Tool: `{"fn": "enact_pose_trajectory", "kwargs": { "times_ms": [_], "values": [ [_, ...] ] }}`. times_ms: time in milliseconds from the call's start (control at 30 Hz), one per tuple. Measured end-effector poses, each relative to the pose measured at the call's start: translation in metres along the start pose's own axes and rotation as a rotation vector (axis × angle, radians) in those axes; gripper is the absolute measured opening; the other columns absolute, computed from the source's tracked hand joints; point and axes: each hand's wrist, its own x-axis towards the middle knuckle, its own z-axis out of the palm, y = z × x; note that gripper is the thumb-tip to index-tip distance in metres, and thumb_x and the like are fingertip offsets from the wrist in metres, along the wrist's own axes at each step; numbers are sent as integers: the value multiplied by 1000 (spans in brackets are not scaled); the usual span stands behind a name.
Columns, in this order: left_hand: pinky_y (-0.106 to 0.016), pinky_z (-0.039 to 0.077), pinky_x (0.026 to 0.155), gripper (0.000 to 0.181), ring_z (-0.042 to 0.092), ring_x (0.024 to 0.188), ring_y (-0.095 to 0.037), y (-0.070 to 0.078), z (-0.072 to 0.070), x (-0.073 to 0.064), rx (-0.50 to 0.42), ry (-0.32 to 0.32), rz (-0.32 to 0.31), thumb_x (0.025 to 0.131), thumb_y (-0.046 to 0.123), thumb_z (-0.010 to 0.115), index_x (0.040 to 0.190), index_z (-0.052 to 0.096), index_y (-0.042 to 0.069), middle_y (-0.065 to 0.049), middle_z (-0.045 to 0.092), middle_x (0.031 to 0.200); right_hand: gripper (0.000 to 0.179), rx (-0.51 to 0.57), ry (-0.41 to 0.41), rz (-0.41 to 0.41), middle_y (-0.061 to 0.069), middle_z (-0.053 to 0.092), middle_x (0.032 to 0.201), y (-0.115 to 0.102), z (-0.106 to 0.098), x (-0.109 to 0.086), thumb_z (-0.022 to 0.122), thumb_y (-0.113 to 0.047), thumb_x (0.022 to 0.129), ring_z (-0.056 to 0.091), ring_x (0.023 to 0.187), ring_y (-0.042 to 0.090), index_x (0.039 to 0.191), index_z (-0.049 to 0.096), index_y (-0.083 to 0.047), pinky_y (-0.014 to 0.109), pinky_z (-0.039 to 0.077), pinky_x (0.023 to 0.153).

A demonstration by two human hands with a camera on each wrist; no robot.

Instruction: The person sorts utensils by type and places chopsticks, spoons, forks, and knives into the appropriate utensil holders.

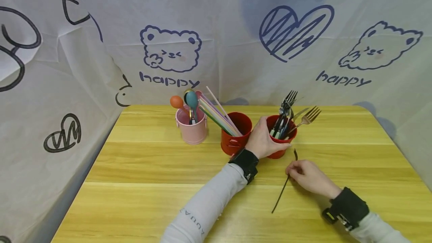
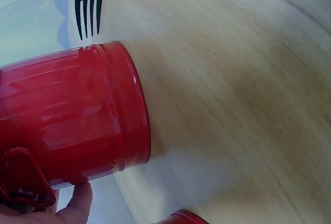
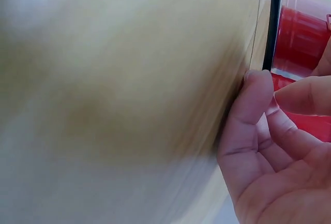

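My left hand (image 1: 264,140) holds the right-hand red bucket (image 1: 277,155) near its rim, thumb across the front. Dark-handled forks (image 1: 289,98) and a gold-coloured fork (image 1: 311,115) stick up from this bucket. In the left wrist view the red bucket (image 2: 77,115) fills the left side, with fingers (image 2: 77,203) at its edge. To the right and nearer, my right hand (image 1: 308,175) pinches a thin black fork (image 1: 281,198) between thumb and fingers. Its dark tines (image 2: 89,12) show in the left wrist view, apart from the bucket.
Another red bucket (image 1: 229,147) with pastel straws (image 1: 219,117) stands just left of my left hand. Farther left is a pink bucket (image 1: 192,134) holding spoons (image 1: 192,100). All stand on a wooden table (image 1: 141,198) before a white cloth with drawings (image 1: 236,66).
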Motion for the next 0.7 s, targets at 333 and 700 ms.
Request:
{"fn": "enact_pose_trajectory", "kwargs": {
  "times_ms": [333, 700],
  "values": [
    [-27, 50, 107, 93, 60, 123, -20, 0, -1, 0, 5, -10, -13, 71, 38, 92, 144, 40, 11, -6, 58, 137, 16, 16, 62, 75, 2, 70, 76, 3, -3, -9, 60, -9, 96, 55, 60, 0, 91, 73, -1, 20, 48, 55],
    [-27, 50, 107, 92, 60, 122, -19, 2, 0, 0, -4, -16, -36, 72, 41, 91, 144, 40, 12, -6, 58, 136, 7, 22, 302, 74, 4, 68, 75, 4, -9, -19, 72, -7, 89, 55, 61, -3, 87, 68, -2, 20, 48, 53]
  ]
}}
